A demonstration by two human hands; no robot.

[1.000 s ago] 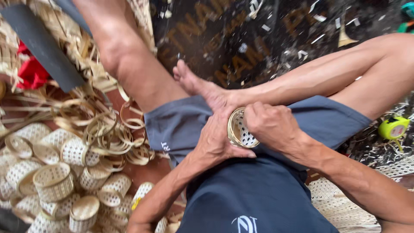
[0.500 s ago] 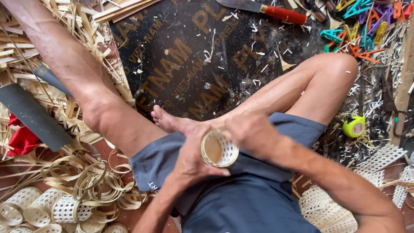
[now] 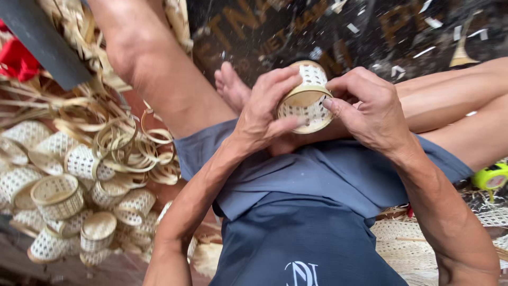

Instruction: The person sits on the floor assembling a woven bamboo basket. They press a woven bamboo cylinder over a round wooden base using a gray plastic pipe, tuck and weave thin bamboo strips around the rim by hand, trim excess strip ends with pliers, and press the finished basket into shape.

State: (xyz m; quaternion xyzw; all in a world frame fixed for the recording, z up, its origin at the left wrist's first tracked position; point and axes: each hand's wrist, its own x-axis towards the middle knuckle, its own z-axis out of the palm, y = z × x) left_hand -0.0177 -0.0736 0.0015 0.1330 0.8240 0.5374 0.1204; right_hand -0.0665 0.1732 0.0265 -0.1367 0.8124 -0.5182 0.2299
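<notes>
I sit cross-legged on the floor and hold a small woven bamboo basket (image 3: 308,98) over my lap. It is a short pale cylinder with an open lattice wall and a tan bamboo band around its middle. My left hand (image 3: 264,108) wraps its left side, thumb under it. My right hand (image 3: 368,108) grips its right side, with the fingertips pressing on the band.
A heap of similar small woven baskets (image 3: 58,198) lies at my left, with loose bamboo hoops (image 3: 129,145) and strips behind them. A dark printed mat (image 3: 328,32) strewn with shavings lies ahead. A yellow tape measure (image 3: 491,177) and flat woven sheets (image 3: 402,238) are at my right.
The view has swung back down and left. The basket has been turned from open end facing me to lying on its side, and both hands have raised it nearer the camera.
</notes>
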